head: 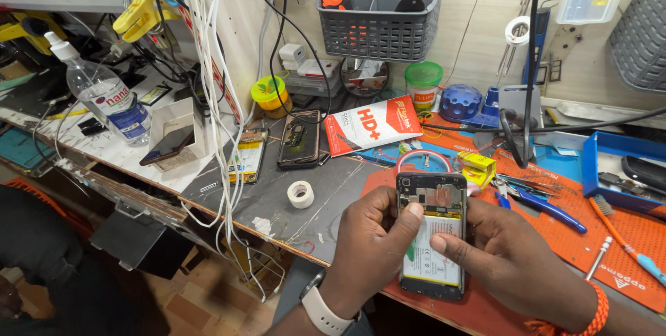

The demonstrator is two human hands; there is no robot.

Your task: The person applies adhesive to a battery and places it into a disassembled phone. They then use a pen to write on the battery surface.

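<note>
Red-white flat box (371, 124) behind; hands (444, 246) w/ opened phone (431, 233)

Opened phone (431, 235): glossy black plastic frame, bare metal shielding, matt white battery label. Mat (617, 239): orange, pebbled rubber. Desk (277, 204): dark, scuffed, matt.

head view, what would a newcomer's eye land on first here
First, the opened phone with its back off, low in the middle, held between the left hand and the right hand. Next, the red and white box lying on the dark bench behind it, and the grey basket on the wall above.
</note>
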